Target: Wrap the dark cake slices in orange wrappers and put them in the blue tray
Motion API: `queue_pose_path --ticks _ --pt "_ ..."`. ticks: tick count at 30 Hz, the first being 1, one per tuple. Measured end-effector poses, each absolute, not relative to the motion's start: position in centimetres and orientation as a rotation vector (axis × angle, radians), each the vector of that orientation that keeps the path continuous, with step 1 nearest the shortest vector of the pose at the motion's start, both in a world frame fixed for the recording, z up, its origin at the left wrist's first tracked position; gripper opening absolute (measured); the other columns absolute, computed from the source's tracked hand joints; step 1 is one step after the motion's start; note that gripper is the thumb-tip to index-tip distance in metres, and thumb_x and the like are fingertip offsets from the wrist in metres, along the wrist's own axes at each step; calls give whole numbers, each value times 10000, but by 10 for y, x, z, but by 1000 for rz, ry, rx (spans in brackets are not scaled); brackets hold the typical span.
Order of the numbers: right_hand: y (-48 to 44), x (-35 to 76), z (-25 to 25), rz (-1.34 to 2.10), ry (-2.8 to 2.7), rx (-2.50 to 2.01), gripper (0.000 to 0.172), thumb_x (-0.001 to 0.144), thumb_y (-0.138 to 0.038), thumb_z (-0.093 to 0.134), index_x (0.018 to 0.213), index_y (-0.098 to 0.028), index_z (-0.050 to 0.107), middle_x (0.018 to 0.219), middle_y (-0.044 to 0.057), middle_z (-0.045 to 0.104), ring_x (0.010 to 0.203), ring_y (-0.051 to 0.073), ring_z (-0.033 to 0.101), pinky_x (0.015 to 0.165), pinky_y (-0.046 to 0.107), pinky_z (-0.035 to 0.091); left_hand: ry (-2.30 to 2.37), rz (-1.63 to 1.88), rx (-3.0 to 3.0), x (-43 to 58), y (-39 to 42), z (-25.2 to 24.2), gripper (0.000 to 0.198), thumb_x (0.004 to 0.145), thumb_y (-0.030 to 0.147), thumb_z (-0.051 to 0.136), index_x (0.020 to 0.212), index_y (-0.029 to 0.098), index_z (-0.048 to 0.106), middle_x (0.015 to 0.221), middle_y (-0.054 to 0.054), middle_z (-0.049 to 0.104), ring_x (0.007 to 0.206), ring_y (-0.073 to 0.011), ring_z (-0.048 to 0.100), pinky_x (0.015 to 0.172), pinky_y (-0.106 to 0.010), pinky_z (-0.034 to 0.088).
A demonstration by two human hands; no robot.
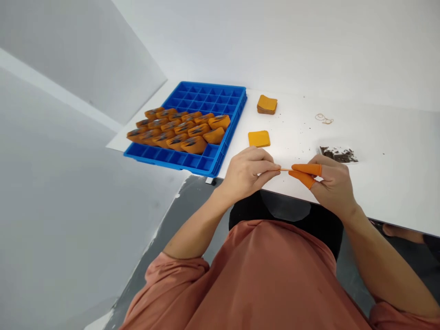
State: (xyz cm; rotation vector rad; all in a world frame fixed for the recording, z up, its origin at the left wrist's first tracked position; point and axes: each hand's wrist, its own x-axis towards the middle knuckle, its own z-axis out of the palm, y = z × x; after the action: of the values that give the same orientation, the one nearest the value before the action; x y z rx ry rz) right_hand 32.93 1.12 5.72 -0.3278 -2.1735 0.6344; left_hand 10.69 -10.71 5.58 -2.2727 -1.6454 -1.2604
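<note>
- I have the thin orange strip [284, 169] in view just in front of the near edge of the table [395, 183], held in the air between the two hands; it looks narrow, straight and flat-ended, though it is too small for me to make out any detail.
- My feed shows the left hand [245, 174] with its bare thumb and forefinger pressed together on the strip's left end.
- The right hand [332, 183] is clamped on the strip's right end, its thumb and forefinger capped with orange finger cots [307, 169] that meet at the tips.
- Far left on the table sits a blue plastic compartment tray [237, 114], with rows of folded orange pieces [178, 133] showing dark filling standing in its compartments.
- Just right of the tray lie a stack of orange squares [267, 104] and, nearer me, a single orange square [259, 139].
- Further right I see a loose rubber band [324, 118] and a paper with dark shreds [338, 154].
</note>
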Motion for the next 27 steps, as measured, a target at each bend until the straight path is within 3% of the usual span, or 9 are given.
queue_pose_path --ticks 5,10,15,27 --pt "9 329 50 578 -2216 -338 74 1003 -206 813 1040 -235 870 797 21 704 653 154 600 565 323 446 -1846 -972 -2253 86 -119 64 304 1126 361 571 1008 216 810 999 -90 803 944 -220 729 837 -343 563" --pt "13 337 50 623 -2188 -380 78 974 -218 857 1038 -263 852 793 12 702 660 164 619 558 332 444 -2335 -585 -1650 5 -126 79 272 1045 312 573 1012 215 825 1098 -112 799 1072 -308 716 901 -431 560" --pt "15 341 52 653 -2179 -397 93 979 -214 851 1041 -282 836 780 -1 678 656 160 608 550 335 432 -2569 -263 -1405 -44 -115 76 326 1003 294 542 1064 213 852 1184 -121 806 1090 -336 714 931 -469 535" --pt "18 351 53 665 -2178 -459 149 980 -210 846 1050 -340 825 755 -27 642 637 156 565 557 360 393 -2640 -235 -1396 -53 -99 55 393 1024 298 490 1145 192 848 1236 -154 795 1158 -354 691 1007 -482 511"
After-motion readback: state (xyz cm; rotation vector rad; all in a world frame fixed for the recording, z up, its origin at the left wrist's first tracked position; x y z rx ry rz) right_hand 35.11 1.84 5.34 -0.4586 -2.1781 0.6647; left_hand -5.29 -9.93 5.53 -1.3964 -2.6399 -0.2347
